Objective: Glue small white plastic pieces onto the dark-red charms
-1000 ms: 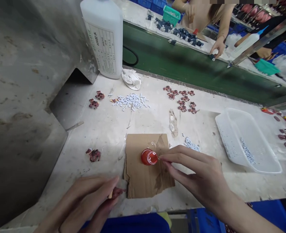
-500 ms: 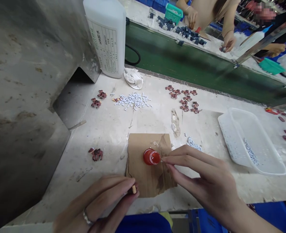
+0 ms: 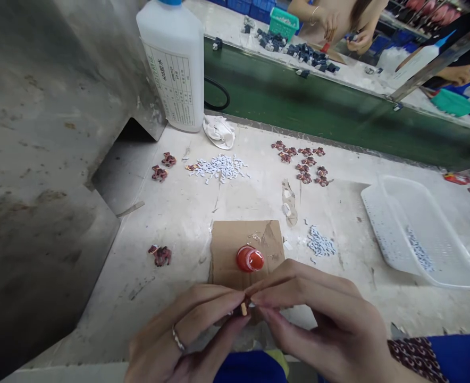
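Observation:
My left hand [image 3: 187, 330], with a ring on one finger, pinches a small dark brown figurine [image 3: 243, 308] that shows a tan end. Against its right side, my right hand [image 3: 318, 314] is closed on a small pale piece [image 3: 252, 305], mostly hidden by the fingertips. Just beyond both hands, a red cup [image 3: 249, 259] of what looks like liquid stands on a cardboard sheet [image 3: 227, 234]. Past the right hand lies a pile of tiny pale blue pieces [image 3: 320, 242]. A reddish-brown figurine [image 3: 161, 255] rests on the table to the left.
A large white bottle [image 3: 175, 69] and a crumpled cloth [image 3: 219, 131] stand at the back. More pale pieces [image 3: 221, 167] and brown figurines [image 3: 304, 165] lie farther off. At right is a white basket [image 3: 454, 255]; a metal housing [image 3: 59, 159] borders the left. A co-worker's hands [image 3: 360, 40] are across.
My right hand has moved from the red cup's rim down and left to the figurine. My left hand has shifted right with the figurine, so the hands now meet.

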Demonstrator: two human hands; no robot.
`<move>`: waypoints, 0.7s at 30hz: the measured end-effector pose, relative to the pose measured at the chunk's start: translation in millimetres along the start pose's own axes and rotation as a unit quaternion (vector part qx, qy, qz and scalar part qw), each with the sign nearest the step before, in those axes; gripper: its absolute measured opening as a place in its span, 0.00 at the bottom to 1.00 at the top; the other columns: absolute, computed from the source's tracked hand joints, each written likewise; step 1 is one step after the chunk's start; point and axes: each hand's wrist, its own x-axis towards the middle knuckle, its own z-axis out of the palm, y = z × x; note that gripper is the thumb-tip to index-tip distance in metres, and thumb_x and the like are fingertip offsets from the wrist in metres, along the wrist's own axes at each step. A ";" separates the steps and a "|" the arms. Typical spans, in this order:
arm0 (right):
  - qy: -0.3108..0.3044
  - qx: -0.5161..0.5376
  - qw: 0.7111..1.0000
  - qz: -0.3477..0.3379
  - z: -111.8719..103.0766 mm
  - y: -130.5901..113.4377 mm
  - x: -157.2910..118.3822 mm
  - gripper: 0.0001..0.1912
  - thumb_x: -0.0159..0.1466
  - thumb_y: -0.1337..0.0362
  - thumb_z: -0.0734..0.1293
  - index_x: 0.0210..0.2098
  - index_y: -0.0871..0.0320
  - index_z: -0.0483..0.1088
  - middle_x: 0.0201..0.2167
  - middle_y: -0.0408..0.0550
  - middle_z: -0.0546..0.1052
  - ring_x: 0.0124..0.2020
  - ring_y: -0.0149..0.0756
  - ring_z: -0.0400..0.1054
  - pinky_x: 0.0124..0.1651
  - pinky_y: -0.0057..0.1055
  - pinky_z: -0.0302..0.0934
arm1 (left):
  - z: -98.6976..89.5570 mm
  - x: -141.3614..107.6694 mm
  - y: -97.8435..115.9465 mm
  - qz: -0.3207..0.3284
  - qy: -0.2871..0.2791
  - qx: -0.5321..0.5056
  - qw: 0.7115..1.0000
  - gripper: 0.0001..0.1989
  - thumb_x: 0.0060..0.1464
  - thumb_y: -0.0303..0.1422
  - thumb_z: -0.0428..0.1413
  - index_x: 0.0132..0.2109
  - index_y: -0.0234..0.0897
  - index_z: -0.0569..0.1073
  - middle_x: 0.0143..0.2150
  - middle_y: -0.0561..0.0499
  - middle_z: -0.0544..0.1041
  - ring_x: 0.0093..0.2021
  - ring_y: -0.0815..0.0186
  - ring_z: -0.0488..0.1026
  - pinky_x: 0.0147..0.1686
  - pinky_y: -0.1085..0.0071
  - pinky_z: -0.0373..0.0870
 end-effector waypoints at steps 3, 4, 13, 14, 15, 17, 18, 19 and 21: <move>-0.003 0.003 1.000 -0.001 -1.4 -0.3 -0.2 0.09 0.62 0.81 0.70 0.39 0.65 0.79 0.35 0.53 0.83 0.35 0.31 0.79 0.39 0.21 0.76 | 0.9 0.6 -0.6 -0.004 -0.008 -0.005 1.000 0.17 0.55 0.20 0.64 0.51 0.39 0.77 0.45 0.54 0.81 0.45 0.70 0.81 0.45 0.79 0.82; -0.007 0.000 1.000 -0.003 -2.0 -0.3 -0.9 0.09 0.62 0.81 0.70 0.39 0.65 0.79 0.35 0.53 0.82 0.35 0.31 0.79 0.39 0.21 0.76 | 0.6 0.6 -1.0 0.004 -0.010 -0.004 1.000 0.18 0.55 0.19 0.64 0.51 0.38 0.77 0.45 0.54 0.81 0.45 0.70 0.81 0.45 0.79 0.82; -0.074 -0.164 0.981 -0.076 -11.4 -10.0 -10.8 0.14 0.69 0.78 0.66 0.53 0.68 0.76 0.45 0.57 0.81 0.46 0.33 0.79 0.50 0.20 0.73 | -1.1 5.3 -0.8 0.042 -0.011 0.012 0.999 0.13 0.57 0.20 0.62 0.47 0.37 0.78 0.45 0.57 0.82 0.46 0.77 0.80 0.49 0.86 0.79; -0.073 -0.160 0.982 -0.073 -12.4 -10.0 -10.2 0.14 0.69 0.78 0.66 0.52 0.67 0.76 0.46 0.57 0.81 0.47 0.32 0.79 0.50 0.19 0.73 | -0.5 6.6 0.1 0.043 -0.005 0.013 0.999 0.12 0.57 0.20 0.63 0.47 0.38 0.78 0.45 0.58 0.82 0.45 0.78 0.80 0.49 0.88 0.78; -0.071 -0.145 0.985 -0.060 -13.0 -9.3 -9.2 0.13 0.69 0.78 0.67 0.52 0.66 0.76 0.45 0.56 0.81 0.46 0.32 0.79 0.49 0.19 0.73 | 0.2 7.6 0.8 0.037 -0.002 0.018 0.999 0.13 0.57 0.21 0.63 0.47 0.38 0.78 0.45 0.59 0.82 0.44 0.79 0.80 0.49 0.89 0.77; -0.060 -0.092 0.994 -0.018 -12.1 -6.3 -6.7 0.13 0.66 0.75 0.71 0.51 0.63 0.77 0.43 0.53 0.81 0.42 0.31 0.79 0.45 0.20 0.74 | 1.3 7.5 1.3 0.035 0.010 0.040 0.999 0.13 0.58 0.22 0.63 0.48 0.40 0.77 0.45 0.60 0.82 0.42 0.81 0.80 0.49 0.91 0.75; -0.056 -0.060 0.997 0.012 -10.6 -4.7 -5.4 0.13 0.65 0.74 0.73 0.50 0.62 0.77 0.42 0.51 0.81 0.41 0.31 0.79 0.43 0.21 0.74 | 1.7 6.0 1.0 0.034 0.009 0.055 0.998 0.14 0.58 0.23 0.63 0.49 0.40 0.77 0.45 0.60 0.82 0.42 0.81 0.81 0.50 0.92 0.75; -0.055 -0.029 0.997 0.041 -8.6 -3.6 -4.2 0.13 0.65 0.72 0.74 0.49 0.61 0.77 0.41 0.50 0.82 0.39 0.31 0.79 0.42 0.21 0.74 | 1.9 3.6 0.6 0.041 0.018 0.069 0.997 0.14 0.58 0.24 0.63 0.51 0.40 0.77 0.45 0.60 0.82 0.42 0.80 0.81 0.50 0.91 0.75; -0.066 0.017 0.993 0.094 -5.1 -3.1 -1.4 0.09 0.65 0.71 0.74 0.45 0.58 0.78 0.38 0.46 0.82 0.36 0.29 0.78 0.39 0.22 0.74 | 1.6 -4.1 -0.3 0.041 0.019 0.104 0.994 0.18 0.58 0.28 0.64 0.55 0.40 0.75 0.46 0.58 0.83 0.42 0.77 0.82 0.51 0.88 0.76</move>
